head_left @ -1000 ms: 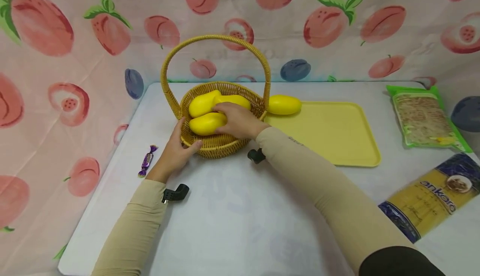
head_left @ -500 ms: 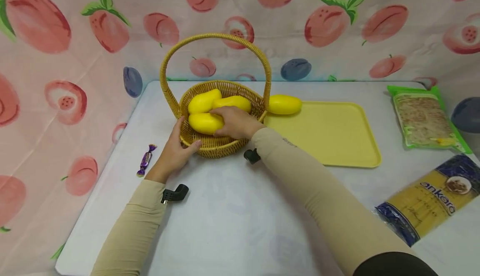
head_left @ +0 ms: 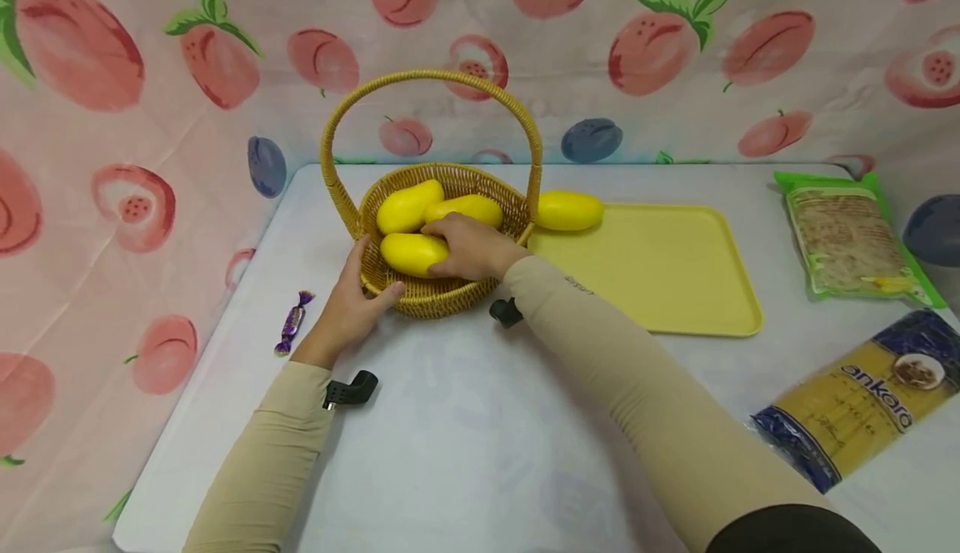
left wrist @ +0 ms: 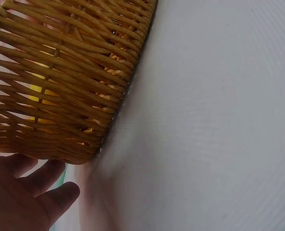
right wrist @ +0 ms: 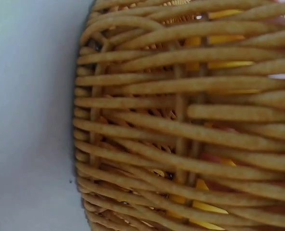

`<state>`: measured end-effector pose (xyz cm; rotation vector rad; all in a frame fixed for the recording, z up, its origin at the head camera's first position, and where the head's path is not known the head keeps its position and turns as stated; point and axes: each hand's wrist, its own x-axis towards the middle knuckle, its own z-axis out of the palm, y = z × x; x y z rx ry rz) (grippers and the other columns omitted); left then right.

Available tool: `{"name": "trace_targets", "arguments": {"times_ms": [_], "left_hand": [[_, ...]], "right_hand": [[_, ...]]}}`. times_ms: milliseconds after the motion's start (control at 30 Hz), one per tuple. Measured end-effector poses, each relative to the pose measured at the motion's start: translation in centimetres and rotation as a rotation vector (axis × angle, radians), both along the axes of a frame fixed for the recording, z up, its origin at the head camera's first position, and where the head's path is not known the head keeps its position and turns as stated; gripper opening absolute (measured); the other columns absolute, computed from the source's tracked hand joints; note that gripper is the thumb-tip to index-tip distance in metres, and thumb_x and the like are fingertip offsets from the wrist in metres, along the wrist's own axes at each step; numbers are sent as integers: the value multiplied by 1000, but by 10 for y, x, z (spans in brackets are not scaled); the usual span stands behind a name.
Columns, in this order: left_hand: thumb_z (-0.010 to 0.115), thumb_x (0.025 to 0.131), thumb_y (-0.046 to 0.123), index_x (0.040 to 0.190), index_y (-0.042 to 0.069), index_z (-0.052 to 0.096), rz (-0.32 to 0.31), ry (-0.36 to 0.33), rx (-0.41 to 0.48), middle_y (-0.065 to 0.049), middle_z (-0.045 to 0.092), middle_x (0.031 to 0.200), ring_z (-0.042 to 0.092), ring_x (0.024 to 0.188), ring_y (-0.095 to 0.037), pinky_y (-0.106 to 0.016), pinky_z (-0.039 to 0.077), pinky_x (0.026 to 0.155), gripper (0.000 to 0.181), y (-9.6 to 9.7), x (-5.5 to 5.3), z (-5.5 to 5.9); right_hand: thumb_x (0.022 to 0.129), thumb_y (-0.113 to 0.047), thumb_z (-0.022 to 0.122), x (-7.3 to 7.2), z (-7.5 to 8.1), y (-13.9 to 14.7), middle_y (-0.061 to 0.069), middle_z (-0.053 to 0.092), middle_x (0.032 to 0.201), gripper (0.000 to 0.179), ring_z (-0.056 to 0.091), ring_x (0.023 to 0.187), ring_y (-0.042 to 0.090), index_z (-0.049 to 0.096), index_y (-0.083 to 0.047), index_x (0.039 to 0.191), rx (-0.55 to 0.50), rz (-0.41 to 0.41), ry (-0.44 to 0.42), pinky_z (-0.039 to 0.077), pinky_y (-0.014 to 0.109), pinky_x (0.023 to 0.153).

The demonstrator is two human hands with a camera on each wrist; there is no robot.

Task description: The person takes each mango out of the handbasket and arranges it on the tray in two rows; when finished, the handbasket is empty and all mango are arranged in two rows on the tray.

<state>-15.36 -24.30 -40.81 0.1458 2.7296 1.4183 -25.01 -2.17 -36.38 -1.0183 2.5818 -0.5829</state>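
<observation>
A woven wicker basket with a tall arched handle stands at the back of the table, seen close up in both wrist views. Inside it, two yellow mangoes lie toward the back and a third mango lies nearer the front. My right hand reaches in from the right, its thumb and fingers gripping the right end of that front mango. With the thumb over the front rim and the fingers along the outer left side, my left hand holds the basket. The right hand is hidden behind the weave in its wrist view.
Another mango lies right of the basket, at the corner of a yellow tray. Left of the basket is a purple-wrapped candy. A green-edged food packet and a pasta bag lie at the right.
My right hand has shifted slightly left and down, and the front mango has moved a little toward the basket's front, away from the back ones. The left hand has stayed on the basket.
</observation>
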Motion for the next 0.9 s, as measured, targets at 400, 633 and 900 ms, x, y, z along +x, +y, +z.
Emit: {"name": "trace_targets", "arguments": {"times_ms": [400, 633, 900], "left_hand": [[63, 97, 34, 162, 15, -2, 3, -2, 0, -13, 3, 166, 8, 151, -32, -54, 10, 120, 94, 1, 1, 1], [64, 97, 34, 162, 14, -1, 1, 0, 5, -12, 3, 167, 9, 151, -32, -54, 11, 120, 94, 3, 0, -1], [64, 97, 34, 162, 15, -1, 3, -4, 0, -13, 3, 166, 9, 151, -32, -53, 10, 120, 94, 0, 1, 2]], "right_hand": [[94, -41, 70, 1, 0, 2, 7, 56, 140, 58, 53, 122, 20, 52, -14, 142, -21, -8, -72, 42, 35, 102], [94, -34, 71, 3, 0, 6, 5, 54, 142, 56, 50, 127, 20, 52, -12, 141, -74, -32, -61, 40, 35, 106], [92, -32, 72, 6, 8, 14, 5, 55, 142, 55, 50, 128, 20, 54, -10, 139, -129, -6, -6, 38, 34, 107]]}}
